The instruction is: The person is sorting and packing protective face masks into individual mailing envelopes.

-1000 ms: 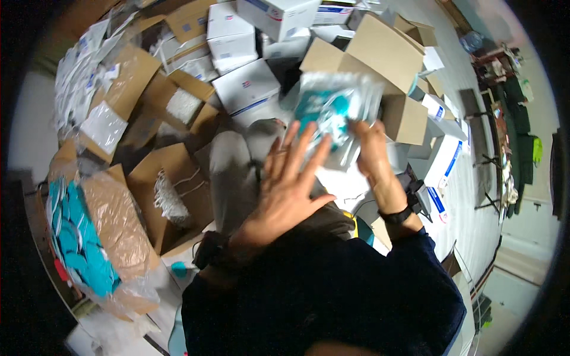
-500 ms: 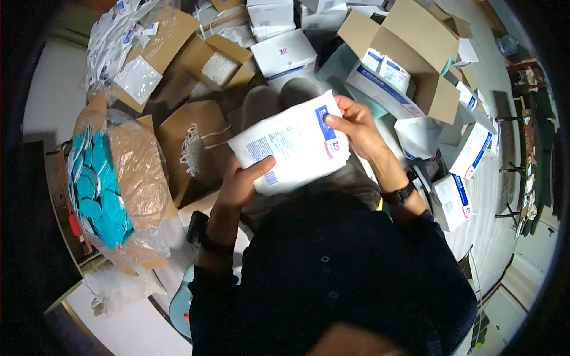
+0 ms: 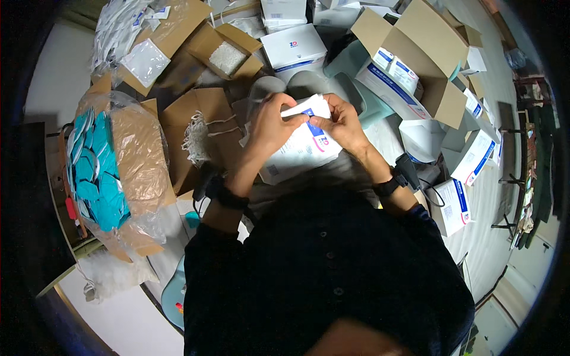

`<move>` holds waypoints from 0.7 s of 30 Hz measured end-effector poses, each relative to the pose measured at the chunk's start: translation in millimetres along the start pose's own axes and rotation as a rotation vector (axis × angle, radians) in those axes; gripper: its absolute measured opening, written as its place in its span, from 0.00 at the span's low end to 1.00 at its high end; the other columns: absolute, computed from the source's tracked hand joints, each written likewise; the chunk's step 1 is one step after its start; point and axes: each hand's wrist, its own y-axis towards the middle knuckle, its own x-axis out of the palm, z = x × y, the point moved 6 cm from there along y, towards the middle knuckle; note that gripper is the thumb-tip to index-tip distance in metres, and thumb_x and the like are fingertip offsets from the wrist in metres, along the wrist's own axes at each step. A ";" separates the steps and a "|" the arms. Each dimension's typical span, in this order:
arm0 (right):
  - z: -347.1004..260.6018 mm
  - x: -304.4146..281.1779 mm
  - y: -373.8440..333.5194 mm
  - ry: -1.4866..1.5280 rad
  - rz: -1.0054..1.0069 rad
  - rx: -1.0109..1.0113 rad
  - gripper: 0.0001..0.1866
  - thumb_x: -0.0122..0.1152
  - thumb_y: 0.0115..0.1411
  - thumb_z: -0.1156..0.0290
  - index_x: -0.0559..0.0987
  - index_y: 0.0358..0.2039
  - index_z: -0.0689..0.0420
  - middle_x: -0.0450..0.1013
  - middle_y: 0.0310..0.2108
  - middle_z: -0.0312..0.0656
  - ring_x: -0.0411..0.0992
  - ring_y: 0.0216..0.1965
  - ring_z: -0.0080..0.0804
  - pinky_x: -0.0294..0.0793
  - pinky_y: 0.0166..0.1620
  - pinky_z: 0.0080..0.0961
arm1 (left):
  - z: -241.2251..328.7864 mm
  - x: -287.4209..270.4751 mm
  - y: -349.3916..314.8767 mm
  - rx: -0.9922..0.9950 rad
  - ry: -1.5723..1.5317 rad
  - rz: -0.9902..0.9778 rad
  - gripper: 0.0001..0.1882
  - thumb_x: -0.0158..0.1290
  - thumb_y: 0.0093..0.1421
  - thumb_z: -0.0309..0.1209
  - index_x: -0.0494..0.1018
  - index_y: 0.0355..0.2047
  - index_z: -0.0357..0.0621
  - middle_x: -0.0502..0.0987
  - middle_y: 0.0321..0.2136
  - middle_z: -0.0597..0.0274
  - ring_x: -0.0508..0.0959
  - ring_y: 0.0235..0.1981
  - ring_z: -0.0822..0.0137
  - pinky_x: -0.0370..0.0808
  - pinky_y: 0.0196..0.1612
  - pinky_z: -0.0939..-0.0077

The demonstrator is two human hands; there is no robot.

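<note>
Head view: a cluttered floor [image 3: 504, 196] covered with open cardboard boxes, four in plain sight, plus several white cartons. One bag of teal pieces [image 3: 98, 169] lies at the left. The left hand [image 3: 270, 124] and right hand [image 3: 341, 124] both pinch the top edge of one white packet [image 3: 300, 151], held above the lap.

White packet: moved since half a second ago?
Cannot tell: the camera shifted. The white packet remains between the left hand and right hand, its top now folded.
</note>
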 end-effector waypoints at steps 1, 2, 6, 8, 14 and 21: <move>3.3 -1.4 0.5 -0.016 0.003 -0.001 0.17 0.62 0.54 0.84 0.72 0.45 0.64 0.74 0.37 0.36 0.71 0.36 0.18 0.71 0.40 0.16 | -3.2 4.4 6.7 0.076 0.014 -0.035 0.17 0.65 0.47 0.31 0.73 0.35 0.39 0.75 0.36 0.51 0.78 0.35 0.61 0.73 0.38 0.71; 5.7 -2.3 -0.3 -0.031 0.003 -0.002 0.18 0.62 0.54 0.84 0.72 0.46 0.64 0.74 0.37 0.36 0.71 0.35 0.18 0.72 0.40 0.16 | -8.7 8.4 9.4 0.101 -0.004 -0.046 0.16 0.65 0.47 0.30 0.73 0.34 0.39 0.75 0.37 0.51 0.78 0.36 0.61 0.73 0.39 0.71; -17.7 -9.9 -4.0 -0.196 0.243 -0.130 0.25 0.68 0.51 0.78 0.72 0.51 0.63 0.75 0.39 0.43 0.70 0.44 0.28 0.69 0.48 0.25 | -9.4 6.9 12.6 0.147 -0.139 -0.058 0.14 0.64 0.47 0.26 0.73 0.33 0.38 0.75 0.42 0.50 0.78 0.39 0.61 0.73 0.42 0.73; -44.8 -11.0 -2.0 -0.459 0.222 -0.277 0.23 0.70 0.49 0.75 0.76 0.47 0.59 0.75 0.40 0.44 0.69 0.46 0.33 0.67 0.50 0.28 | -7.3 5.0 8.1 0.124 -0.214 -0.052 0.14 0.64 0.46 0.24 0.73 0.32 0.38 0.75 0.42 0.51 0.77 0.40 0.61 0.72 0.44 0.73; -70.0 1.3 -0.4 -0.634 0.184 -0.449 0.07 0.70 0.46 0.73 0.82 0.28 0.54 0.76 0.35 0.40 0.70 0.42 0.38 0.66 0.48 0.31 | 30.0 -5.2 -6.0 0.192 -0.115 0.017 0.14 0.63 0.44 0.22 0.73 0.32 0.40 0.76 0.40 0.55 0.77 0.41 0.60 0.72 0.44 0.71; -66.0 25.2 -25.7 -0.504 0.188 -0.394 0.07 0.68 0.50 0.73 0.77 0.28 0.60 0.73 0.26 0.42 0.72 0.30 0.33 0.69 0.33 0.27 | 25.3 -12.0 -20.3 0.220 -0.128 0.147 0.11 0.65 0.43 0.24 0.75 0.28 0.41 0.77 0.35 0.57 0.78 0.37 0.58 0.73 0.38 0.71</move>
